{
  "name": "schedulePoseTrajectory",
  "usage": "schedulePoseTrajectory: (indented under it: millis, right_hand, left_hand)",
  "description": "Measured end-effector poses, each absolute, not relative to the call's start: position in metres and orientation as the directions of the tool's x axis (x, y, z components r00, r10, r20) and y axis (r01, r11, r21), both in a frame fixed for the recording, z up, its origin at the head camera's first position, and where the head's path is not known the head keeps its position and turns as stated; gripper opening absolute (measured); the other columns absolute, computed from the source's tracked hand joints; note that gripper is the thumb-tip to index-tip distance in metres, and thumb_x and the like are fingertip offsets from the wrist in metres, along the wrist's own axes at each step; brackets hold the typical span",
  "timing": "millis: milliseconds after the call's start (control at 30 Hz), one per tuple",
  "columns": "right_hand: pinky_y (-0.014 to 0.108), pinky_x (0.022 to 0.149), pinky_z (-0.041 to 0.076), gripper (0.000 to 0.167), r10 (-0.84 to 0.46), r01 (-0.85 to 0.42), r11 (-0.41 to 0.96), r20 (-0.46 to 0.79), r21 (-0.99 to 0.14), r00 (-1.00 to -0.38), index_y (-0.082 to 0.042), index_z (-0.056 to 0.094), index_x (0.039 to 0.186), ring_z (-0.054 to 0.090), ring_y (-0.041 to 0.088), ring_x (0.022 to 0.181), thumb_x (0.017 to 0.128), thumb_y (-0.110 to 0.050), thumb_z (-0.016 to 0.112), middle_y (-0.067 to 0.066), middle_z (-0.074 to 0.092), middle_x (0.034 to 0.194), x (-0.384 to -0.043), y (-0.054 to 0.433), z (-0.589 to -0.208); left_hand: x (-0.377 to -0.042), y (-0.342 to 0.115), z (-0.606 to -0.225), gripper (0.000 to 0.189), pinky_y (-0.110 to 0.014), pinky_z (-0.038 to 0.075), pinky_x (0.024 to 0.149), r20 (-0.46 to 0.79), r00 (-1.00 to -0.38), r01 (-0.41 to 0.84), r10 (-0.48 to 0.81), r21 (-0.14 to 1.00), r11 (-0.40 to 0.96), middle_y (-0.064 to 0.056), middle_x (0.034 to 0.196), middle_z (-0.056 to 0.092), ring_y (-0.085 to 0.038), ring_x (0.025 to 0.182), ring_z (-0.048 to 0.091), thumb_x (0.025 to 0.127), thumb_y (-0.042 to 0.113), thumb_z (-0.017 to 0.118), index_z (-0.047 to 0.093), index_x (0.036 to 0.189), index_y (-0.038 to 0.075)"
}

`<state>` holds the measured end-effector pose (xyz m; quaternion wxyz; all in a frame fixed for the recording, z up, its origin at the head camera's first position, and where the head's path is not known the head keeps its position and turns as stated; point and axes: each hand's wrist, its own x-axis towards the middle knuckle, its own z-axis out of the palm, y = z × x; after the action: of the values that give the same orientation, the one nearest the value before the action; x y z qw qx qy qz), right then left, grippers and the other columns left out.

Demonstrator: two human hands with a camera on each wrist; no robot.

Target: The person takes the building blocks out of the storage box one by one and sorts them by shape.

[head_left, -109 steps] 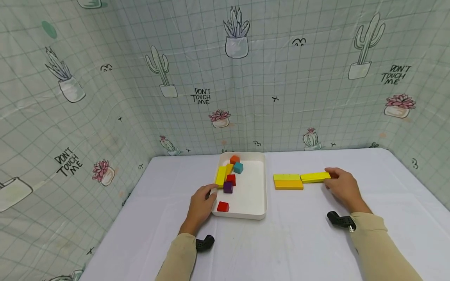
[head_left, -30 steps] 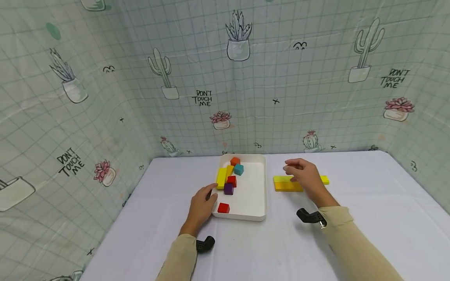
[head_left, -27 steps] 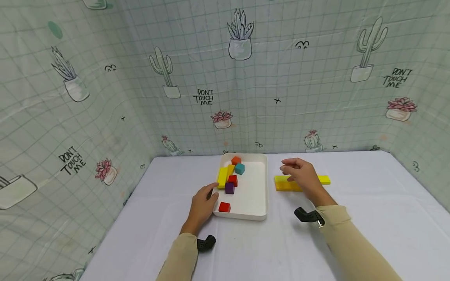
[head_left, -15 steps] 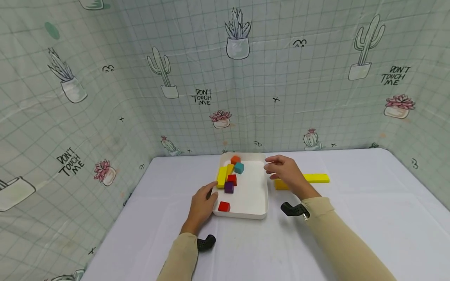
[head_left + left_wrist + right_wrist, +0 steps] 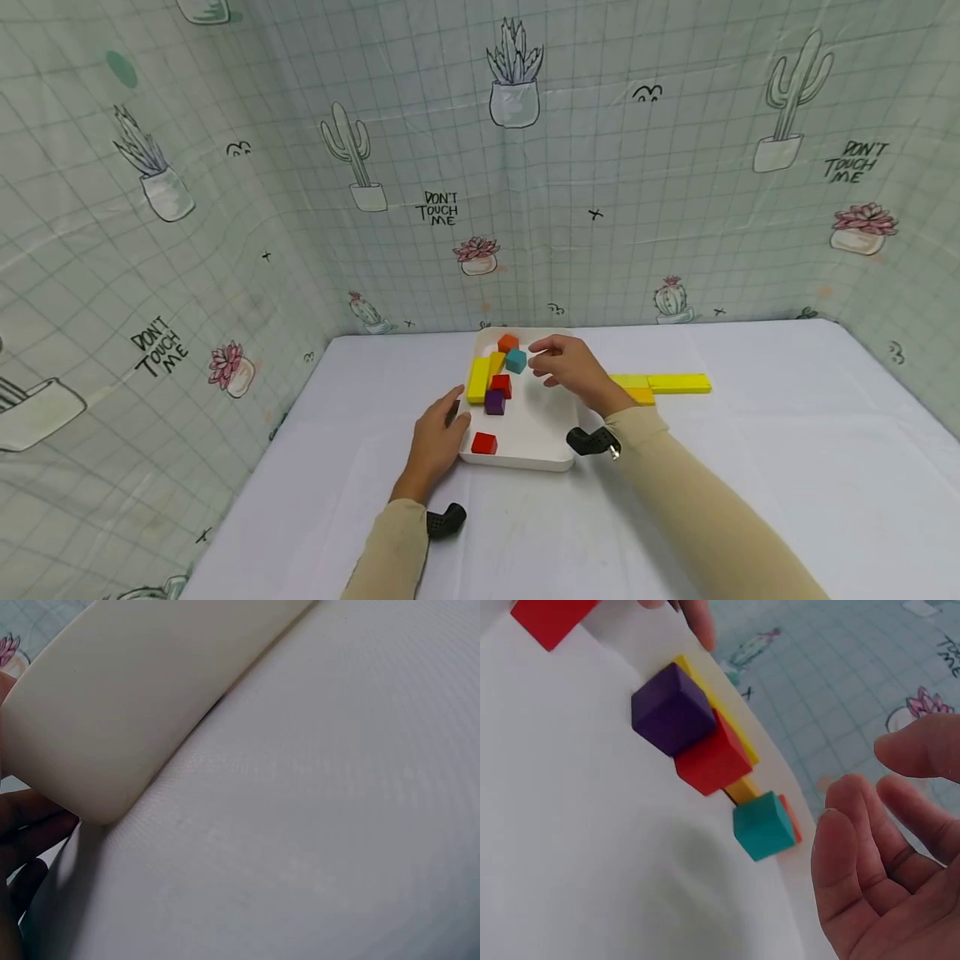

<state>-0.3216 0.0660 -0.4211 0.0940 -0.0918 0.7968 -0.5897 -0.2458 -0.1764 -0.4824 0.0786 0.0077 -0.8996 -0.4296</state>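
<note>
In the head view my left hand (image 5: 438, 435) holds the left wall of a white tray (image 5: 525, 463); in the left wrist view some fingers (image 5: 34, 832) lie by its outer corner. Over the tray's right half hovers my right hand (image 5: 573, 371), fingers apart with nothing between them. Nearest its fingertips is a teal cube (image 5: 516, 361), beside an orange block (image 5: 508, 342). A purple cube (image 5: 495, 402), a red cube (image 5: 501, 385), a yellow bar (image 5: 477, 382) and an amber block (image 5: 496, 364) cluster along the left side. Another red cube (image 5: 484, 443) sits near the front.
Right of the tray, a yellow bar (image 5: 678, 383) lies end to end with a second yellow bar (image 5: 628, 381), partly behind the right arm. An amber bar (image 5: 642, 396) lies against the second bar's front. A patterned cloth (image 5: 585, 167) hangs behind the white table (image 5: 787, 450).
My right hand let go of the right-hand yellow bar on the table, then moved left across the bars to above the tray. My left hand has stayed at the tray's left side.
</note>
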Motion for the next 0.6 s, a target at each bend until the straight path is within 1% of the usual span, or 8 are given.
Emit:
schedulePoseTrajectory:
  millis: [200,400,500,600]
  right_hand:
    - [0.036,0.085,0.057,0.041,-0.302,-0.047,0.271,-0.039,-0.961,-0.953,0.003,0.060,0.129,0.063,0.036,0.106,0.093,-0.017,0.064,0.014,0.066,0.115,-0.322,0.046,-0.425]
    - [0.035,0.082,0.058,0.039,-0.301,-0.048,0.280,-0.040,-0.959,-0.953,0.000,0.063,0.126,0.064,0.030,0.102,0.091,-0.016,0.067,0.011,0.066,0.117,-0.323,0.030,-0.428]
    - [0.032,0.079,0.058,0.037,-0.293,-0.068,0.314,-0.029,-0.947,-0.956,-0.002,0.065,0.125,0.064,0.026,0.097,0.091,-0.016,0.068,0.009,0.066,0.114,-0.323,0.023,-0.430]
    - [0.030,0.077,0.057,0.036,-0.294,-0.107,0.364,-0.006,-0.925,-0.956,-0.002,0.066,0.125,0.063,0.024,0.092,0.092,-0.016,0.068,0.008,0.066,0.110,-0.322,0.016,-0.431]
  left_hand:
    - [-0.244,-0.176,-0.485,0.051,-0.054,0.037,0.111,0.123,-0.989,0.043,-0.084,0.778,0.627,-0.010,0.141,0.057,-0.030,0.133,0.050,0.100,0.025,0.056,0.049,0.150,0.021]
    - [-0.245,-0.176,-0.485,0.051,-0.055,0.037,0.111,0.132,-0.988,0.050,-0.085,0.779,0.625,-0.010,0.140,0.058,-0.030,0.132,0.051,0.100,0.025,0.057,0.049,0.149,0.020]
    - [-0.245,-0.176,-0.482,0.050,-0.055,0.035,0.112,0.135,-0.987,0.057,-0.082,0.786,0.616,-0.011,0.140,0.058,-0.030,0.132,0.050,0.100,0.025,0.057,0.050,0.149,0.019]
    - [-0.245,-0.177,-0.480,0.049,-0.055,0.035,0.112,0.137,-0.987,0.060,-0.079,0.787,0.615,-0.011,0.139,0.058,-0.030,0.132,0.050,0.100,0.024,0.056,0.050,0.149,0.019]
